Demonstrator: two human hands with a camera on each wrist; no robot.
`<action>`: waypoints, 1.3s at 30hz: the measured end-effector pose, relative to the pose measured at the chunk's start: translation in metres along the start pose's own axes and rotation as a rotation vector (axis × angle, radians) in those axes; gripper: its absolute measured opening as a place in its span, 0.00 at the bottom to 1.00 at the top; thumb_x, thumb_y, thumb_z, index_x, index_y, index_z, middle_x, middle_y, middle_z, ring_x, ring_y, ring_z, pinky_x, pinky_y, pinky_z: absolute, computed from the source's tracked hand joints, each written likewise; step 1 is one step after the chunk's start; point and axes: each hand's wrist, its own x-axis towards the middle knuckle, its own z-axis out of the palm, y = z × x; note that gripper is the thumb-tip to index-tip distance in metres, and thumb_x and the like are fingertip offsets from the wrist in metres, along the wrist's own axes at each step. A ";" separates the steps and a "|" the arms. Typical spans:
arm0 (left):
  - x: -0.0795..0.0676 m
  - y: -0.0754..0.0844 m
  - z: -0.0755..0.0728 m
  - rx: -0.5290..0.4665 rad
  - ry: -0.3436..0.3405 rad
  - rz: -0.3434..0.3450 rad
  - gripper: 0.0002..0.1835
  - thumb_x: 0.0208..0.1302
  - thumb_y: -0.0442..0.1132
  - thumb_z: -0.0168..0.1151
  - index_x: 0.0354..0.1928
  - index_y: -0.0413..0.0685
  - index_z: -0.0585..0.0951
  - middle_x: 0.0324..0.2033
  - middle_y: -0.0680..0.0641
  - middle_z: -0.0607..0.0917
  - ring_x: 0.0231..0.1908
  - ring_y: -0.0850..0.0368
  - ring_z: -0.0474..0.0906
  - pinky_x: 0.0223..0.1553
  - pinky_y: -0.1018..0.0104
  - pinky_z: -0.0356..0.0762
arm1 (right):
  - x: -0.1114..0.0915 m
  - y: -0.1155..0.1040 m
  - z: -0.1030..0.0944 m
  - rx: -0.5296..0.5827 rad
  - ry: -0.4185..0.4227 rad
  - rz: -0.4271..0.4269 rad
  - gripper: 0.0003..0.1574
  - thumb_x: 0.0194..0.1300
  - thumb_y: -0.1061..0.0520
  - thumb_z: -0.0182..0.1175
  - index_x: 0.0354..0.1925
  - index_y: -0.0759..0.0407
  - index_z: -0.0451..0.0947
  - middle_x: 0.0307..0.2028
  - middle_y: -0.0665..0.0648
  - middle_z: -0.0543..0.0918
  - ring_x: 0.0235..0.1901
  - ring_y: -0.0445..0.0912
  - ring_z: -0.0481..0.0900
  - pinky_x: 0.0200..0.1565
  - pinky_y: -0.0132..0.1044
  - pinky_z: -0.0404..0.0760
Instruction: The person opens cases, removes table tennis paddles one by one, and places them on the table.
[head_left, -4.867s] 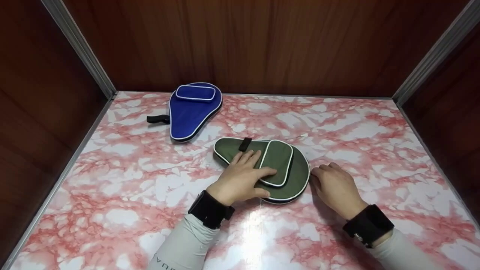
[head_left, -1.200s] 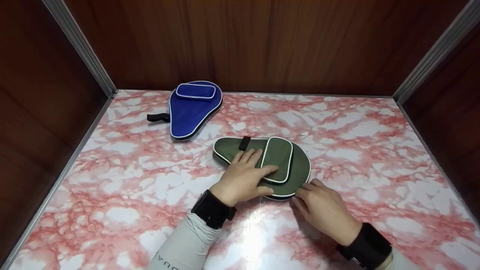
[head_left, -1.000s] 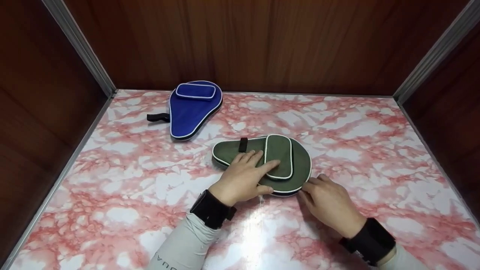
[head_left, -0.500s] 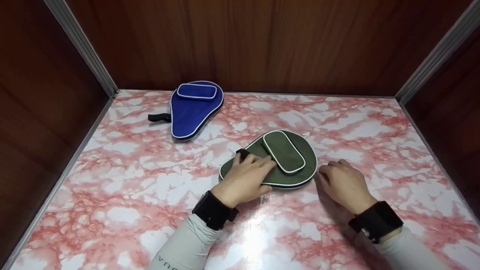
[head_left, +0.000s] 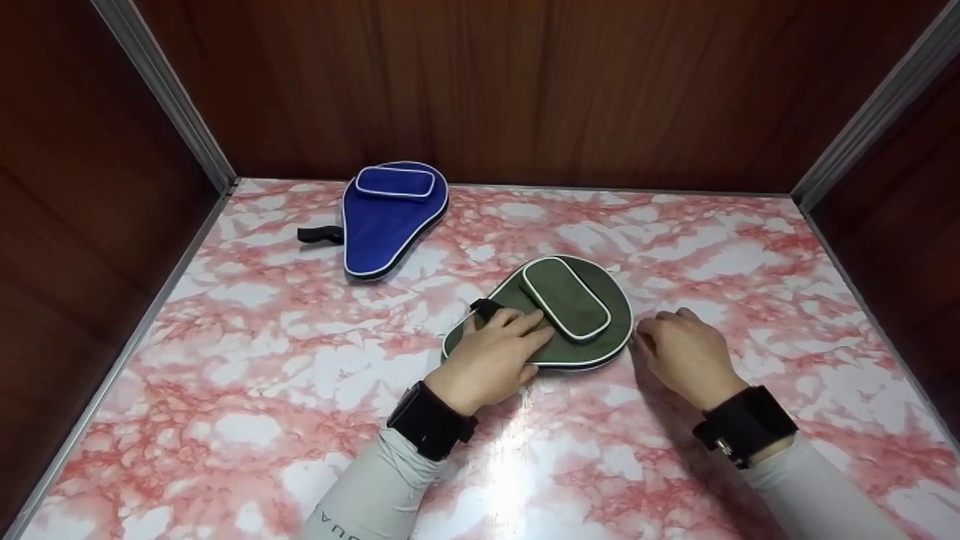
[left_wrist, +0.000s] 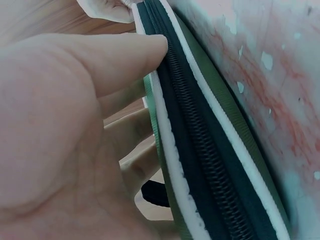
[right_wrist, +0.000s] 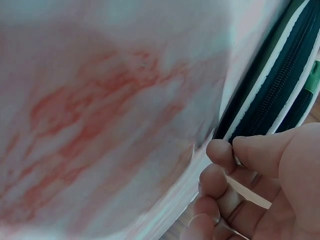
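Observation:
A green table tennis bat case with white piping lies flat on the table, its narrow end pointing to the lower left. My left hand rests on the narrow part, fingers spread beside the raised pocket. In the left wrist view its thumb touches the black zipper on the case's side, where the teeth are meshed. At the round end's right edge my right hand pinches the zipper pull between thumb and forefinger. The pull is mostly hidden by the fingertips.
A blue bat case with a black strap lies at the back left. Dark wood panels enclose the back and sides of the red-and-white marbled table.
The green case has turned counterclockwise, its narrow end swinging toward me under my left hand. My right hand has moved from the near edge up to the right edge.

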 end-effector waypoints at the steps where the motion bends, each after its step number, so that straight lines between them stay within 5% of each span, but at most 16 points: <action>1: 0.000 0.000 0.000 0.002 -0.002 0.001 0.30 0.82 0.50 0.65 0.82 0.60 0.75 0.83 0.52 0.68 0.80 0.50 0.64 0.70 0.18 0.62 | 0.000 0.000 0.000 0.002 -0.002 0.001 0.17 0.71 0.58 0.70 0.25 0.51 0.79 0.26 0.56 0.80 0.37 0.61 0.80 0.32 0.64 0.81; 19: 0.000 0.002 0.001 0.010 0.039 0.010 0.28 0.84 0.50 0.61 0.81 0.59 0.76 0.82 0.51 0.70 0.78 0.50 0.66 0.69 0.18 0.63 | -0.005 -0.004 0.003 -0.006 0.025 -0.018 0.20 0.71 0.60 0.69 0.23 0.52 0.74 0.25 0.58 0.80 0.35 0.63 0.81 0.33 0.63 0.81; 39: 0.001 0.001 0.002 -0.001 0.022 -0.002 0.28 0.85 0.50 0.61 0.81 0.58 0.76 0.83 0.52 0.68 0.79 0.51 0.65 0.69 0.21 0.66 | -0.016 -0.017 0.004 0.014 0.024 -0.047 0.12 0.71 0.60 0.72 0.29 0.53 0.83 0.25 0.56 0.81 0.33 0.60 0.80 0.33 0.59 0.81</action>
